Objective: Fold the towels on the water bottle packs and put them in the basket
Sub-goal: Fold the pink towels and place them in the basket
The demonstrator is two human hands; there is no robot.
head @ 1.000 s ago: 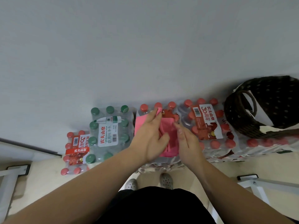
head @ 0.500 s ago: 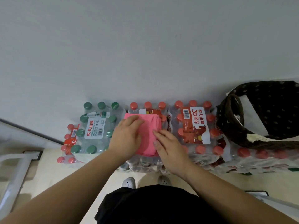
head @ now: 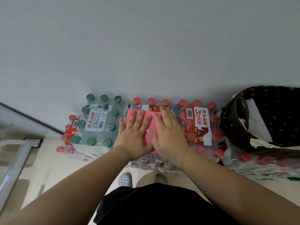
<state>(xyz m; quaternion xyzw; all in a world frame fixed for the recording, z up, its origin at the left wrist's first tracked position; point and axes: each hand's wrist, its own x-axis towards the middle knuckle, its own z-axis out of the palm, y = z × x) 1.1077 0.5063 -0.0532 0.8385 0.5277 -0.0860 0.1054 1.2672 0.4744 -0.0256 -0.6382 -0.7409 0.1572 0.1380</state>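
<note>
- The left hand point(head: 134, 133) and right hand point(head: 169, 135) now lie flat on the pink towel point(head: 129, 115) with fingers straight and spread. Half a second ago they were only touching its edges.
- The folded towel stays on the middle red-capped pack point(head: 151, 101), its far edge just short of the far caps.
- Its left edge is beside the green-capped pack point(head: 97, 120).
- The right red-capped pack point(head: 198, 124) lies between the towel and the dark wicker basket point(head: 230, 127).
</note>
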